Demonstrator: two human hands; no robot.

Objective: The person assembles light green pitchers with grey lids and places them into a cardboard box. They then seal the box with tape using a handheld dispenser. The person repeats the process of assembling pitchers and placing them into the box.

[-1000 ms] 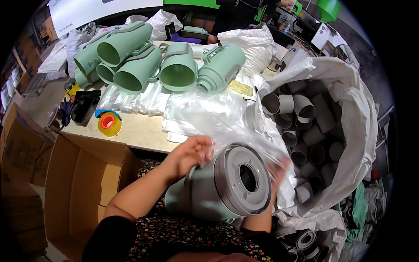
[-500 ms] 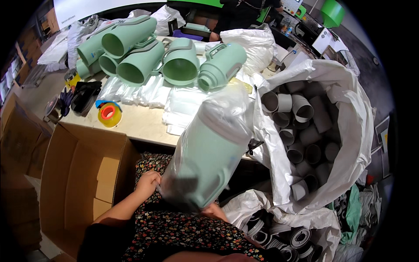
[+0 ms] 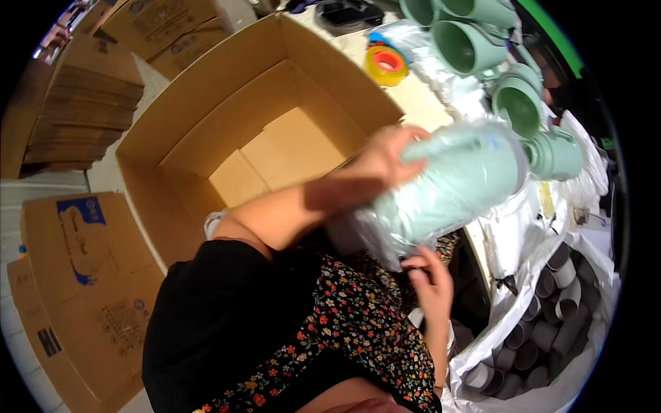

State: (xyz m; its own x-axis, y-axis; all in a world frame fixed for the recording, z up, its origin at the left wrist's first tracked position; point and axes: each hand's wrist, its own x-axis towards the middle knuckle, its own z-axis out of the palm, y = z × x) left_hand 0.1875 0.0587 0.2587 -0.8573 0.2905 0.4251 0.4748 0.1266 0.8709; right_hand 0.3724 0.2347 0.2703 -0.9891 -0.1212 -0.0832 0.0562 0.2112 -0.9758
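Observation:
A pale green handled jug (image 3: 458, 182) in a clear plastic bag (image 3: 385, 237) lies tilted across the front of my body. My left hand (image 3: 392, 158) grips its side from above, fingers and thumb bent over the wrapped surface, slightly blurred. Lower down, my right hand (image 3: 432, 279) has its fingers curled at the gathered end of the bag, seemingly pinching the film. To the left of the jug stands an open cardboard box (image 3: 206, 138), its inner walls and bottom flaps in sight.
Several green jugs (image 3: 458, 48) lie on the table beside a roll of yellow tape (image 3: 385, 63). At lower right, a white sack (image 3: 475, 358) holds several grey cylinders (image 3: 544, 334). Flattened cartons (image 3: 82, 117) are stacked at far left, with another carton (image 3: 89, 296) below them.
The view has swung left toward the cardboard box. The bagged jug has tipped from near upright to lying over, and my left hand has moved from the bag's edge up onto the jug.

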